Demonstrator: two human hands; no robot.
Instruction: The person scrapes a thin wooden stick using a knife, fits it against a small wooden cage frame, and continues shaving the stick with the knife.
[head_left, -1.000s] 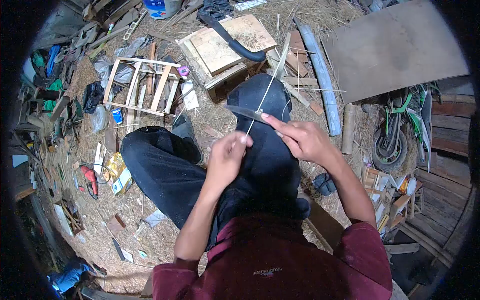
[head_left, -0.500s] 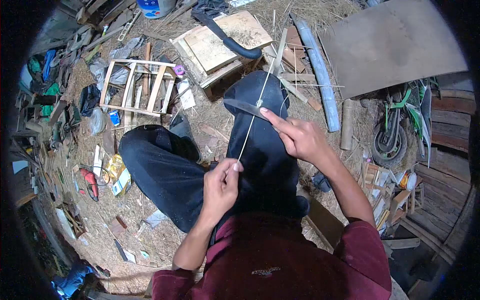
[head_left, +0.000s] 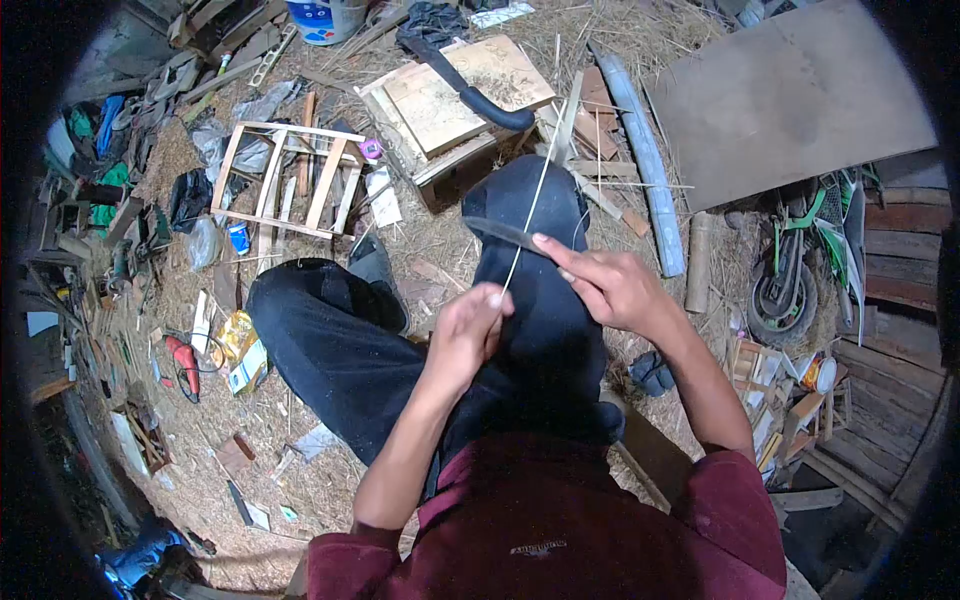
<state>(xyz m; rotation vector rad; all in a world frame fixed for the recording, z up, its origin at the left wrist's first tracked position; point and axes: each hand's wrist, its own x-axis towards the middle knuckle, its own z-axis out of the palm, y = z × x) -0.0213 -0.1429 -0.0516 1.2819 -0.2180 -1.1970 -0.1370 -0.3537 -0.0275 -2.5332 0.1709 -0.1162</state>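
My left hand [head_left: 464, 335] is closed, pinching the near end of a thin pale wooden strip [head_left: 537, 200] between thumb and fingers. The strip runs up over my raised knee. My right hand [head_left: 618, 285] is wrapped around a knife, its handle hidden in the palm. The knife's blade [head_left: 497, 231] points left and lies across the strip over my dark trouser leg, with my right thumb near the crossing. Whether the edge bites into the strip is too small to tell.
Ahead, a large curved-handled blade [head_left: 470, 92] rests on a wooden block [head_left: 485, 75]. A slatted wooden frame [head_left: 285, 180] lies left of it. A grey-blue pole [head_left: 645, 165] and a flat board [head_left: 790, 100] are at right, near a motorbike wheel [head_left: 785, 290]. A red power tool [head_left: 183, 365] lies left.
My left hand has slid up along the strip, closer to the blade. My right hand still holds the knife across it, slightly lower in view. The whole view has shifted a little.
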